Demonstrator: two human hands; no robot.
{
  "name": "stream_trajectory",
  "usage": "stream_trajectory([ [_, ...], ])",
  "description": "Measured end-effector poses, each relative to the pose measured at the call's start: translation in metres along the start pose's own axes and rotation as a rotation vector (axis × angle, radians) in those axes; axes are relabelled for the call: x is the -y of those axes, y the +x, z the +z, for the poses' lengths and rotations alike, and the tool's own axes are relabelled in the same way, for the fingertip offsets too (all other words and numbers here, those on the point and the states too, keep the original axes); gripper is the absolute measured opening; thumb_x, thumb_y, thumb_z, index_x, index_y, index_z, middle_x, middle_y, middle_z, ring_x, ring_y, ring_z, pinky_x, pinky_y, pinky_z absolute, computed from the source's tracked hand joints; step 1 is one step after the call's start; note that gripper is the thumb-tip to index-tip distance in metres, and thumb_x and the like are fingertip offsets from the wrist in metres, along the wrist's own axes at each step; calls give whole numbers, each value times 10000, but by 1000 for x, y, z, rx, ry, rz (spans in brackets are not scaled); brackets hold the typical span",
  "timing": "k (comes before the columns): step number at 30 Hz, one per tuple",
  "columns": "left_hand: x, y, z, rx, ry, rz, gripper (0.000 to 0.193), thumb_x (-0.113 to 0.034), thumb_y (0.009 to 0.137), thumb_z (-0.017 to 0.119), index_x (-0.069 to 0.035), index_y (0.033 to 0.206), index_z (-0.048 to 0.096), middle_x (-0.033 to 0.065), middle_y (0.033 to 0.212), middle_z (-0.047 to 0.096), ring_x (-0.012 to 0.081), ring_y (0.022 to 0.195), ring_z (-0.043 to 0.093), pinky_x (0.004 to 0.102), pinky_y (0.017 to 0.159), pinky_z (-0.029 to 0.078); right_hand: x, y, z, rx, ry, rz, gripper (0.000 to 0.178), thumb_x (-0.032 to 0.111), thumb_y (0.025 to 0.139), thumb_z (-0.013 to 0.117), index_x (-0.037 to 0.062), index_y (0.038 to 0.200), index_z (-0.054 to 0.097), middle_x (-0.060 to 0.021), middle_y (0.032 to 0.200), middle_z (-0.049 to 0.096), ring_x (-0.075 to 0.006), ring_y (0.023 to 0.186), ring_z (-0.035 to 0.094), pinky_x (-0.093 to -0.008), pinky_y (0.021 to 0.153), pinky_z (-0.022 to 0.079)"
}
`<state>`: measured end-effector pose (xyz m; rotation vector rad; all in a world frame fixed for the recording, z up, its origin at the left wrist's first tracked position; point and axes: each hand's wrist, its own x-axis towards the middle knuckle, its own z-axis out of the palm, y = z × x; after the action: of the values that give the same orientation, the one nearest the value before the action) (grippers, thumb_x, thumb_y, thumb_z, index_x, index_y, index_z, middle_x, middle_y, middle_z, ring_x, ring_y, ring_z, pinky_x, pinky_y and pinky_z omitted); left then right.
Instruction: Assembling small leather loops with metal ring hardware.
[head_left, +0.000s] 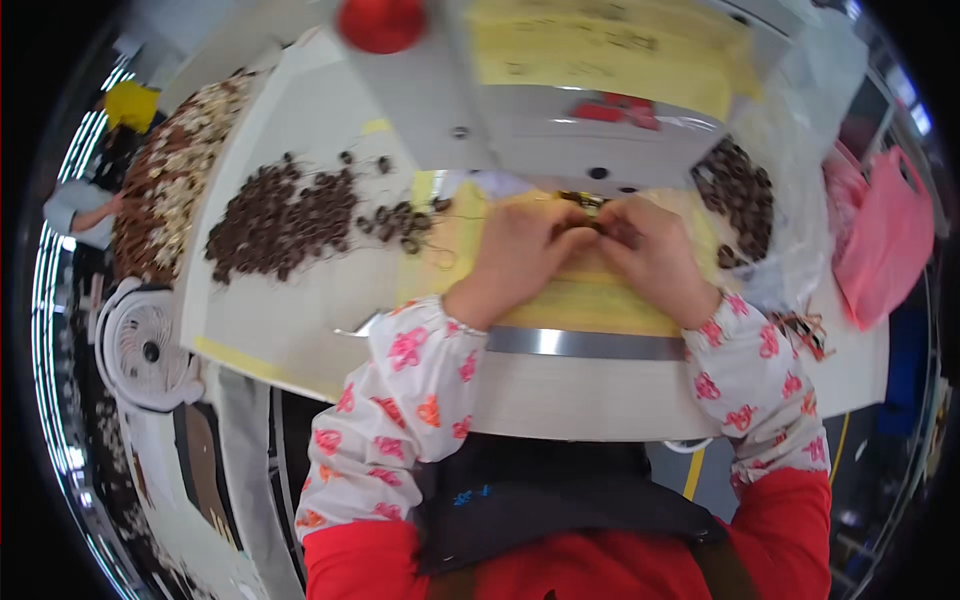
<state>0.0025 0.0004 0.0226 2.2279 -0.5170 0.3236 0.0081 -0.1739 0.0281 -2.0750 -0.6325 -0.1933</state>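
My left hand (515, 250) and my right hand (655, 250) meet beneath the head of a white sewing machine (600, 145). Their fingertips are pinched close together, next to a small metal part (588, 200) under the head. Something dark shows between the fingers, too covered to name. Yellow sheeting (590, 305) covers the work surface under both hands. To the left of my left hand lie a few small dark brown round pieces (405, 222) with thin thread tails. A larger pile of the same pieces (285, 218) spreads farther left.
More dark brown pieces (738, 195) lie at the right beside a clear plastic bag (805, 200). A pink bag (882, 245) hangs at the table's right edge. A white fan (150, 348) stands at the left. Beyond it, another person's hand (100, 213) reaches toward a heap of brown and cream pieces (180, 180).
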Motion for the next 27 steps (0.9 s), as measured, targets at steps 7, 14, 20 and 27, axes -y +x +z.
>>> stream_trajectory([
  [7,-9,1,-4,53,-13,-250,192,-237,747,644,-61,822,655,88,621,604,209,556,578,309,537,432,-1,4,1,-46,2,-5,105,28,697,635,-13,781,587,-130,688,592,-246,625,589,-319,562,463],
  [14,-1,4,0,25,7,-274,272,-295,775,625,-37,852,663,80,606,617,187,538,586,286,527,437,-13,8,7,-144,-116,-114,93,48,719,642,-20,771,605,-119,657,600,-204,561,581,-279,526,451],
  [20,4,8,3,39,-44,-349,301,-311,777,619,-29,870,666,49,572,609,137,505,564,258,510,424,-11,10,4,-155,-129,-111,101,66,726,630,-31,749,610,-137,632,593,-222,531,571,-292,506,439],
  [27,2,10,3,48,-59,-413,287,-302,780,612,-34,869,669,26,540,584,85,475,508,237,491,392,-10,13,3,-131,-150,-112,95,60,722,624,-34,737,610,-137,616,590,-223,518,567,-298,494,434],
])
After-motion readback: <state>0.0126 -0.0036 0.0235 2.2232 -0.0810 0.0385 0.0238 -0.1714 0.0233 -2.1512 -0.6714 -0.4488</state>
